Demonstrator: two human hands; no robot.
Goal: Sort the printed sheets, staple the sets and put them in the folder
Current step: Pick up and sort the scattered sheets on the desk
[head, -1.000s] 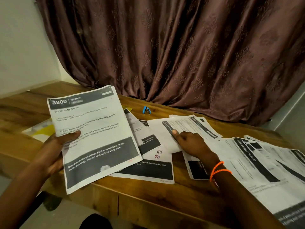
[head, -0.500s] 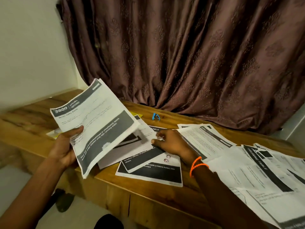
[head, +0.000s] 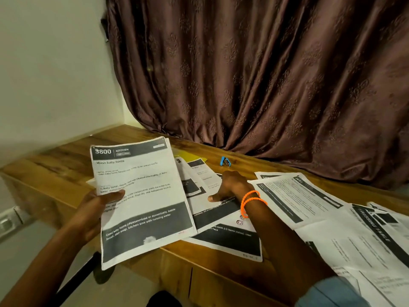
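Observation:
My left hand (head: 95, 212) grips a thin stack of printed sheets headed "Wash baby bottle" (head: 143, 200), held up over the table's front edge, thumb on the front page. My right hand (head: 230, 187), with orange bands at the wrist, rests flat on the loose sheets (head: 212, 196) spread on the wooden table (head: 55, 160), fingers spread and thumb out. More printed sheets (head: 309, 204) lie to the right, one headed "Dressing table" (head: 374, 231). A small blue stapler (head: 225, 161) lies near the curtain. A yellow folder corner (head: 186, 156) shows behind the held stack.
A brown curtain (head: 265, 74) hangs along the table's back edge. A pale wall (head: 51, 63) closes the left side. The table's front edge (head: 199, 269) runs below the papers, with floor beneath it.
My left hand has turned the held stack more upright and square to me. My right hand has slid left across the loose sheets and now lies flat on them.

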